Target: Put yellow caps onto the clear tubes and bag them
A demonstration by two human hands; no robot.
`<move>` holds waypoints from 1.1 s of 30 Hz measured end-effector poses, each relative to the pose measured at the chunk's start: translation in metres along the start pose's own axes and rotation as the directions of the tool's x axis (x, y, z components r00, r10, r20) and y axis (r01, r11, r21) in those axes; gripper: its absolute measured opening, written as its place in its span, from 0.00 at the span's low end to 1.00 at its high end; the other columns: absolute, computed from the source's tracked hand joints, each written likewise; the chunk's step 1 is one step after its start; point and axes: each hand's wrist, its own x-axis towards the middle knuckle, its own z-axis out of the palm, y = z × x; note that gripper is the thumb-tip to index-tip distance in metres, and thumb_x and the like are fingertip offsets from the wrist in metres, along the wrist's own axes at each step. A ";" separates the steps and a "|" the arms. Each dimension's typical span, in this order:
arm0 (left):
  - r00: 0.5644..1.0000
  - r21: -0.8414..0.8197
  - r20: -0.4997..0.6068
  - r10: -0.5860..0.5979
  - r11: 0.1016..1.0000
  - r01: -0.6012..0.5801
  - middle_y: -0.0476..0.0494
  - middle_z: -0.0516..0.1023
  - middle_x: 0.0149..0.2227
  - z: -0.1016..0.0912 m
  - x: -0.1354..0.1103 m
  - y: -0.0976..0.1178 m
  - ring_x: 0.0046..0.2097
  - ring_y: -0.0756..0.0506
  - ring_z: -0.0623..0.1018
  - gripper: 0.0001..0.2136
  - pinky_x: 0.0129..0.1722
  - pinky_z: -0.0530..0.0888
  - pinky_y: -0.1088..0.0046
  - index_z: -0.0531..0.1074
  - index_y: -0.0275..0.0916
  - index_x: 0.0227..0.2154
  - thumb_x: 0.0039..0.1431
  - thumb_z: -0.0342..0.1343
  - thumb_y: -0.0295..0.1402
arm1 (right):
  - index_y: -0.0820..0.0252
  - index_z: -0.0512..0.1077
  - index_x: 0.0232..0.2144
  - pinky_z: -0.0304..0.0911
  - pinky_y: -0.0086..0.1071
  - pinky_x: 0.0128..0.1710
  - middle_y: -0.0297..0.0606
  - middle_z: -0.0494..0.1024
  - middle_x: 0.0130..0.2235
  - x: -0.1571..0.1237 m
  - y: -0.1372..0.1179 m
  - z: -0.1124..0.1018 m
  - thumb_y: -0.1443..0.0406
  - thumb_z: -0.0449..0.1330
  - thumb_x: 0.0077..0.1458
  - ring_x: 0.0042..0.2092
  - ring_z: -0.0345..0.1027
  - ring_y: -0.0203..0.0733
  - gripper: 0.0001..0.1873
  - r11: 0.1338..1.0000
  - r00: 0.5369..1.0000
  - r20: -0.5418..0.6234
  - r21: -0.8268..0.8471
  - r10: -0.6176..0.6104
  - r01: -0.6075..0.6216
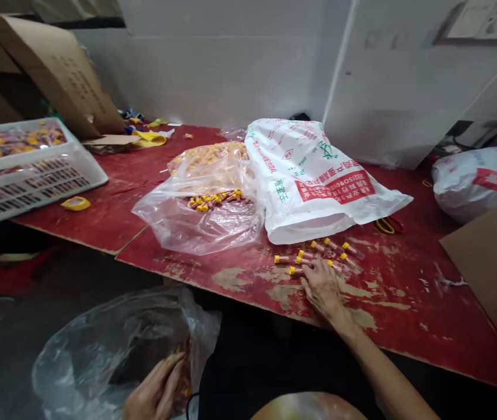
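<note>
Touches small clear yellow-capped plastic tubes (pixel 318 247) with the right hand (pixel 322 286), near the front edge of the worn red table (pixel 406 315), right of centre; cannot tell whether grasping any. Holds the left hand (pixel 156 388) at a large clear plastic bag (pixel 77 356), near left; cannot tell the grip there either.

The white sack (pixel 279 169) at centre bears red and green Chinese characters; its red panel (pixel 333 188) shows "ISO90", the remaining characters being too unclear to transcribe. A second sack (pixel 454 186), at right, carries illegible white characters on red. Print on the left carton (pixel 62 76) and right carton (pixel 480 256) is unreadable.
</note>
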 end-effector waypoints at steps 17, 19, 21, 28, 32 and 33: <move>0.986 -0.390 -0.040 0.164 0.905 -0.167 0.43 0.79 0.33 0.178 0.114 0.131 0.36 0.43 0.77 0.09 0.39 0.72 0.66 0.74 0.41 0.35 0.56 0.50 0.34 | 0.58 0.71 0.30 0.54 0.31 0.30 0.38 0.75 0.30 -0.076 0.104 -0.081 0.61 0.48 0.59 0.32 0.68 0.42 0.14 0.972 0.861 0.482 0.078 0.159 -0.223; 0.985 -0.396 -0.053 0.163 0.902 -0.171 0.43 0.79 0.34 0.178 0.112 0.128 0.37 0.43 0.77 0.09 0.40 0.72 0.66 0.74 0.41 0.35 0.56 0.50 0.34 | 0.60 0.71 0.27 0.52 0.31 0.28 0.42 0.76 0.29 -0.084 0.116 -0.081 0.63 0.49 0.57 0.32 0.70 0.45 0.14 0.978 0.821 0.531 -0.122 0.209 -0.170; 0.982 -0.404 -0.069 0.178 0.895 -0.191 0.43 0.78 0.34 0.176 0.110 0.129 0.37 0.43 0.77 0.08 0.40 0.72 0.66 0.74 0.41 0.35 0.56 0.51 0.33 | 0.62 0.73 0.27 0.51 0.32 0.28 0.46 0.77 0.30 -0.082 0.119 -0.074 0.65 0.50 0.56 0.34 0.71 0.48 0.13 0.965 0.793 0.563 -0.235 0.233 -0.117; 0.991 -0.341 -0.040 0.125 0.931 -0.131 0.43 0.77 0.35 0.180 0.105 0.130 0.38 0.44 0.76 0.09 0.41 0.71 0.68 0.73 0.39 0.37 0.57 0.50 0.31 | 0.64 0.76 0.24 0.50 0.31 0.25 0.49 0.77 0.28 -0.068 0.116 -0.060 0.64 0.49 0.59 0.29 0.72 0.45 0.19 0.957 0.761 0.602 -0.279 0.242 -0.083; 0.997 -0.309 0.003 0.082 0.948 -0.077 0.43 0.76 0.38 0.190 0.103 0.124 0.40 0.45 0.75 0.10 0.44 0.70 0.69 0.72 0.39 0.41 0.59 0.49 0.32 | 0.64 0.75 0.26 0.52 0.31 0.27 0.48 0.77 0.30 -0.073 0.122 -0.057 0.62 0.47 0.61 0.32 0.72 0.45 0.20 0.936 0.739 0.598 -0.326 0.311 -0.131; 0.996 -0.299 0.005 0.086 0.951 -0.081 0.44 0.76 0.37 0.191 0.103 0.124 0.40 0.46 0.75 0.10 0.44 0.70 0.69 0.72 0.39 0.41 0.59 0.49 0.32 | 0.64 0.75 0.27 0.53 0.31 0.27 0.48 0.77 0.31 -0.074 0.122 -0.057 0.61 0.47 0.61 0.32 0.72 0.46 0.21 0.931 0.737 0.592 -0.339 0.325 -0.138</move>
